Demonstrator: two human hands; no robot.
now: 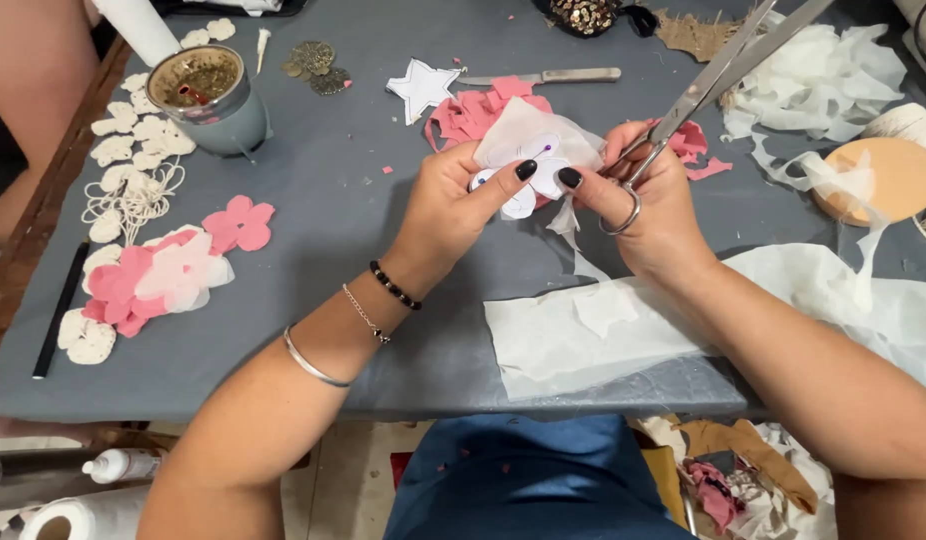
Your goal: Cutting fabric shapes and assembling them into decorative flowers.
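Note:
My left hand (451, 205) pinches a white fabric piece with a flower-shaped paper pattern pinned on it (528, 160), held just above the grey table (333, 230). My right hand (653, 205) touches the same piece with its thumb and has its fingers through the handles of long metal scissors (718, 70), whose blades point up and away to the right. Pink fabric scraps (473, 112) lie behind the piece.
A sheet of white fabric (583, 335) lies at the near edge. Pink and white flower cut-outs (173, 270) and cream crochet flowers (133, 150) sit left, by a grey cup (208, 100). A paper star (421, 88), a knife (558, 75) and a round wooden disc (888, 175) lie behind.

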